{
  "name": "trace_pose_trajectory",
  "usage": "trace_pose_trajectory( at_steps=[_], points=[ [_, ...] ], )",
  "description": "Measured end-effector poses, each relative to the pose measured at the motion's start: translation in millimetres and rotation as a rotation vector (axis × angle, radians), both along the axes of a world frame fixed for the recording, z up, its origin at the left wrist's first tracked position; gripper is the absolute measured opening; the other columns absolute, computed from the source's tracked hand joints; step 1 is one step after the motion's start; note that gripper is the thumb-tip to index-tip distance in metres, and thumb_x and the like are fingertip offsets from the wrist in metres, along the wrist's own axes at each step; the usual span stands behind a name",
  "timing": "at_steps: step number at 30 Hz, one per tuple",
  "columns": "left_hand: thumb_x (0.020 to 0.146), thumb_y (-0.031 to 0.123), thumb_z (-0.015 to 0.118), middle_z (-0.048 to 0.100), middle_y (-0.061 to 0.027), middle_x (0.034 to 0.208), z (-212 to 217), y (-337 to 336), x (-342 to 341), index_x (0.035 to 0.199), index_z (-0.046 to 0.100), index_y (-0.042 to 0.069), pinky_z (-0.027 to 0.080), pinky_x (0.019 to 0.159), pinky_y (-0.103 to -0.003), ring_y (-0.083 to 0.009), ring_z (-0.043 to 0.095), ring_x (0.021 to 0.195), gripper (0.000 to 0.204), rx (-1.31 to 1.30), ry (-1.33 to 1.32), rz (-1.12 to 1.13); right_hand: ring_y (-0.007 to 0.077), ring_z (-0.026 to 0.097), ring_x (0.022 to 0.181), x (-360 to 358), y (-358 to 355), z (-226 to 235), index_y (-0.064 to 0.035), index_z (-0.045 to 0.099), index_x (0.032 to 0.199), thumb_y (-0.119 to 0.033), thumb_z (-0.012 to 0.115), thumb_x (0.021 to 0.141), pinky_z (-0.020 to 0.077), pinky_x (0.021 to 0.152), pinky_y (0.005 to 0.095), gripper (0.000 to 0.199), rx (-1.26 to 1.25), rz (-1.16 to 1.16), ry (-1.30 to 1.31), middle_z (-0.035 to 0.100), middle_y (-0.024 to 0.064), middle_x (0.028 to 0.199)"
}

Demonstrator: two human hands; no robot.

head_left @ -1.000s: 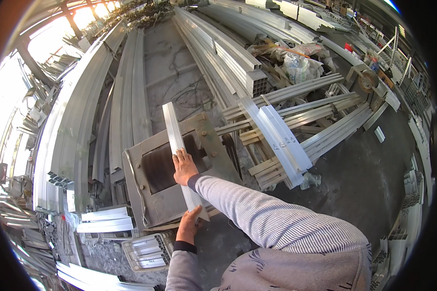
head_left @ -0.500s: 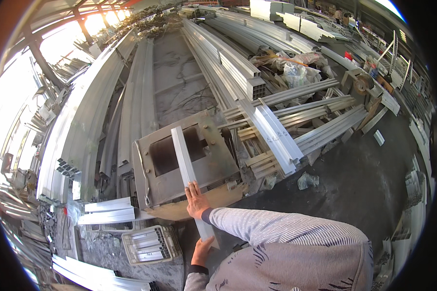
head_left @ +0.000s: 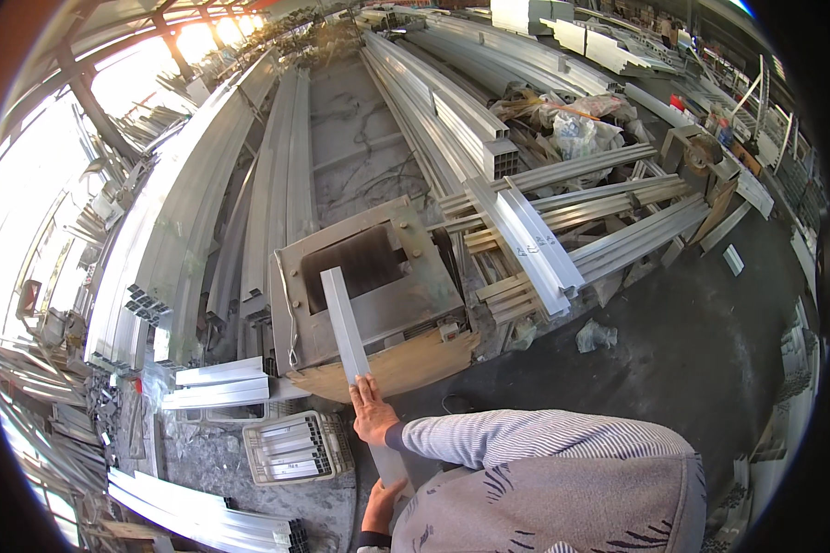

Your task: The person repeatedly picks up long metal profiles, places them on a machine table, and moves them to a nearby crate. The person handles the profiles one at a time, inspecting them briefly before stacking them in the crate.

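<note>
Now the long aluminium bar (head_left: 349,336) is seen drawn further back toward the body than a second ago, its far end lying over the dark opening of the grey metal machine (head_left: 369,286). The right hand (head_left: 373,413) is laid flat on the bar, fingers spread. The left hand (head_left: 381,502) is curled round the near end (its grip partly hidden). The bar is straight, pale and smooth. A ribbed white crate (head_left: 293,449) sits on the floor beside it.
</note>
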State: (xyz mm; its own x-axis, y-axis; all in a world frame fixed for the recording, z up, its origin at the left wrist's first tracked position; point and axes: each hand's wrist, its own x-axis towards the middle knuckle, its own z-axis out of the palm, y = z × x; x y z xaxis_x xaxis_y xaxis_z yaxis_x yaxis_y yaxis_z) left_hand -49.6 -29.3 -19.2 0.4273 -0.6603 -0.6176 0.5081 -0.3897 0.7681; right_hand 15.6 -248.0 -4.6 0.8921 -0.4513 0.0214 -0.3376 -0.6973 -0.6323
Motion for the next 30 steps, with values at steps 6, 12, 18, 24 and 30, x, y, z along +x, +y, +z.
trace_pose_trajectory(
  at_steps=[6, 12, 18, 24, 30],
  points=[
    [0.103, 0.025, 0.059, 0.073, -0.0128, 0.124, -1, -1, 25, 0.133, 0.063, -0.001, 0.055, 0.099, -0.043, -0.029, 0.07, 0.115, 0.04, -0.182, 0.321, 0.252, 0.0468, 0.016, 0.16, 27, -29, 12, 0.0017, 0.036, 0.16, -0.014, 0.065, 0.086, 0.0296, 0.129, 0.0486, 0.081, 0.118, -0.005, -0.32, 0.024, 0.0247, 0.17],
    [0.094, 0.047, 0.063, 0.071, -0.0209, 0.117, 47, -91, 60, 0.131, 0.06, -0.009, 0.059, 0.084, -0.045, -0.0312, 0.072, 0.099, 0.067, -0.191, 0.439, 0.409, 0.0424, 0.021, 0.16, 76, -105, -7, -0.0021, 0.034, 0.163, -0.016, 0.071, 0.085, 0.0193, 0.132, 0.0459, 0.088, 0.483, -0.06, -0.541, 0.028, 0.0241, 0.17],
    [0.091, 0.03, 0.074, 0.072, -0.0161, 0.105, 57, -229, 162, 0.124, 0.058, -0.007, 0.058, 0.083, -0.041, -0.0309, 0.072, 0.094, 0.053, -0.071, -0.153, 0.102, 0.0454, 0.028, 0.155, 144, -215, -5, 0.0041, 0.037, 0.158, -0.019, 0.067, 0.084, 0.0272, 0.127, 0.0492, 0.083, 0.314, -0.192, -0.498, 0.033, 0.0284, 0.166],
    [0.078, 0.044, 0.084, 0.072, -0.0337, 0.112, 76, -342, 215, 0.118, 0.051, -0.008, 0.056, 0.095, -0.053, -0.05, 0.07, 0.109, 0.074, 0.647, -0.887, -0.119, 0.0453, 0.027, 0.156, 212, -278, 36, -0.0037, 0.05, 0.154, -0.038, 0.078, 0.074, 0.0258, 0.124, 0.059, 0.091, -0.306, -0.013, -0.08, 0.038, 0.0251, 0.162],
    [0.079, 0.041, 0.084, 0.072, -0.0324, 0.108, 69, -338, 209, 0.118, 0.048, -0.005, 0.056, 0.093, -0.054, -0.05, 0.071, 0.106, 0.07, 0.644, -0.9, -0.094, 0.0408, 0.022, 0.16, 212, -274, 28, -0.0002, 0.051, 0.152, -0.024, 0.068, 0.083, 0.0198, 0.129, 0.0531, 0.075, -0.248, -0.042, -0.055, 0.036, 0.0219, 0.166]
  ],
)
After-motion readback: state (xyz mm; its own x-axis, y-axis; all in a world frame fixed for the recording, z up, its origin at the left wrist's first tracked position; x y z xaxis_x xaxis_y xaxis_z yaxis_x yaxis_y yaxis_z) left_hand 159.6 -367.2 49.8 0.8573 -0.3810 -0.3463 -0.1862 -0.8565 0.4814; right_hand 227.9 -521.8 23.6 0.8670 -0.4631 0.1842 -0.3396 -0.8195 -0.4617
